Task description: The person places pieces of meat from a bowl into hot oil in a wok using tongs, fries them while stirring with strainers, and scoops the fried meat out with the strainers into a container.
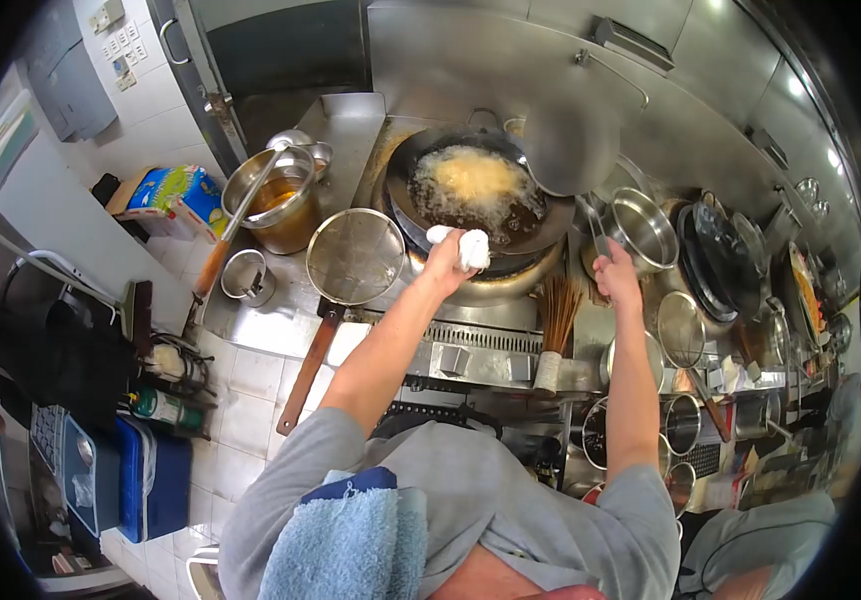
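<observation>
Two hands work at the wok point(540, 232), which sits on the stove point(495, 290) with pale food point(475, 175) bubbling in its hot oil. The left hand point(443, 264) is closed around a bunched white cloth point(472, 249) at the near rim; the cloth seems to be there to keep bare skin off hot metal, though whether the fingers grip the rim through it is hidden. The right hand point(615, 275) is wrapped around a handle that appears to belong to the ladle point(572, 140), whose round head is blurred, raised above the wok's right side. Such a grip probably keeps the fingers clear of the heat and spatter.

Left of the wok, the strainer point(355, 258) rests on the counter point(275, 335) with its wooden handle jutting past the front edge, likely so that it can be grabbed easily. Beyond it stands a pot point(285, 232) of amber liquid, a long-handled tool point(215, 260) slanting across its rim. Right of the wok, the brush point(555, 305) stands bristles up near the stove's front edge, presumably for quick reach. A blue towel point(345, 545) hangs over the person's left shoulder.
</observation>
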The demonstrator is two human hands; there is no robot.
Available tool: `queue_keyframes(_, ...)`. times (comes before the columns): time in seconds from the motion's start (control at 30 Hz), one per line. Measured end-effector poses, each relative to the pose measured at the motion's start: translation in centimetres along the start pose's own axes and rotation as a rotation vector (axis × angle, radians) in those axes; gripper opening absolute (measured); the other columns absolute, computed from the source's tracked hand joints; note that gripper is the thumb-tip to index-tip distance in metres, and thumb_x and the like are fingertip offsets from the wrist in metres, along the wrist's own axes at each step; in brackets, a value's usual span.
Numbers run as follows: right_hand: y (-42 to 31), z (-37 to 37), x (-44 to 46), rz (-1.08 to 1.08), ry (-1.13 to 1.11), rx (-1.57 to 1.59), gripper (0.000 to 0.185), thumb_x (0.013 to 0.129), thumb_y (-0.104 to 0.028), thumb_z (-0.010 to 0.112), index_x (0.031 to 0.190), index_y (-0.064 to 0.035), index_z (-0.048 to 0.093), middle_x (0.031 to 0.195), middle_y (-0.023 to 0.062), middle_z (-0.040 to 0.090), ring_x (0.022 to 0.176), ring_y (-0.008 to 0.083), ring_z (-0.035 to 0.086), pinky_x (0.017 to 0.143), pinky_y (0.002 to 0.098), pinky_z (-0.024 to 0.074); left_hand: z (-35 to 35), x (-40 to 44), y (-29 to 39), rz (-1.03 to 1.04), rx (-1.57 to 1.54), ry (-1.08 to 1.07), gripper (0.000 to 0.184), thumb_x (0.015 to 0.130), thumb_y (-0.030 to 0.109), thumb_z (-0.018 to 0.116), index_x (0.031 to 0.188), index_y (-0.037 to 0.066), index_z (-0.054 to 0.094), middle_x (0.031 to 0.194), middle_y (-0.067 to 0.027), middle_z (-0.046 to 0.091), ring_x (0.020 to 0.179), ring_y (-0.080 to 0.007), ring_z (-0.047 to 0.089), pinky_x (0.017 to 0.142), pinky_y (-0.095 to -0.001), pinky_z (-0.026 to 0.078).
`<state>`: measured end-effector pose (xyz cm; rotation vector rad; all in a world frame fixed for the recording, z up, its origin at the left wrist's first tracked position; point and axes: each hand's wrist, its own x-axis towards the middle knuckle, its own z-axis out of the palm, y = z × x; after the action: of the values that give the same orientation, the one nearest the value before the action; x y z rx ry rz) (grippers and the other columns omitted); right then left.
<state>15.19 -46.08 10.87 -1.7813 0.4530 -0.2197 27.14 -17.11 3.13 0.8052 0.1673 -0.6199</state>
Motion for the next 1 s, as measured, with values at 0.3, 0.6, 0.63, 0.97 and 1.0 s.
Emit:
queue_keyframes(0.3, 1.4, 1.3, 2.3, 0.174, -0.305, 0.199, 0.033, 0.088, 0.001, 0.041, 0.121, -0.0038, 0.041, 0.077, 0.0044, 0.048, 0.046, 0.0057, 0.035, 0.036, 0.0218, 0.0276, -9.2, -11.7, -1.2, -0.281, -0.06, -0.151, 0.046, 0.092, 0.04, 0.046, 0.117, 0.002, 0.051, 0.095, -0.0165, 0.061, 0.083, -0.0326, 0.062, 0.085, -0.0499, 0.051)
queue_keyframes(0.6, 0.1, 3.2, 1.1, 0.211, -0.51, 0.236, 0.037, 0.087, 0.0, 0.045, 0.124, 0.0, 0.042, 0.078, 0.0024, 0.049, 0.047, 0.003, 0.035, 0.035, 0.018, 0.0266, -14.9, -15.9, -3.3, -0.344, -0.062, -0.118, 0.046, 0.094, 0.035, 0.048, 0.123, -0.001, 0.048, 0.11, -0.0176, 0.061, 0.092, -0.0281, 0.063, 0.081, -0.0393, 0.054)
queue_keyframes(0.63, -0.1, 2.9, 0.8, 0.205, -0.519, 0.222, 0.037, 0.087, 0.0, 0.045, 0.125, -0.0003, 0.042, 0.078, 0.0023, 0.049, 0.047, 0.0029, 0.035, 0.035, 0.018, 0.0267, -15.6, -15.6, -3.7, -0.309, 0.004, -0.084, 0.043, 0.093, 0.034, 0.05, 0.12, 0.0, 0.05, 0.107, -0.0152, 0.062, 0.089, -0.0261, 0.064, 0.078, -0.0387, 0.054)
queue_keyframes(0.97, -3.5, -0.4, -3.6, -0.06, -0.154, -0.376, 0.053, 0.088, -0.002, 0.045, 0.14, -0.0032, 0.034, 0.077, 0.0063, 0.054, 0.056, 0.0137, 0.048, 0.05, 0.028, 0.041, -14.2, -15.4, -5.4, -0.179, 0.261, -0.045, 0.035, 0.086, 0.016, 0.063, 0.115, 0.005, 0.047, 0.1, -0.0071, 0.061, 0.089, -0.0167, 0.061, 0.073, -0.0306, 0.052)
queue_keyframes(1.0, -3.4, -0.6, -3.7, -0.156, -0.114, -0.466, 0.053, 0.087, -0.002, 0.046, 0.139, -0.0023, 0.036, 0.079, 0.0077, 0.055, 0.06, 0.0154, 0.051, 0.056, 0.029, 0.0431, -14.2, -15.2, -5.4, -0.144, 0.416, -0.055, 0.043, 0.084, 0.016, 0.065, 0.119, 0.004, 0.043, 0.103, -0.0086, 0.06, 0.093, -0.0185, 0.061, 0.077, -0.0311, 0.051)
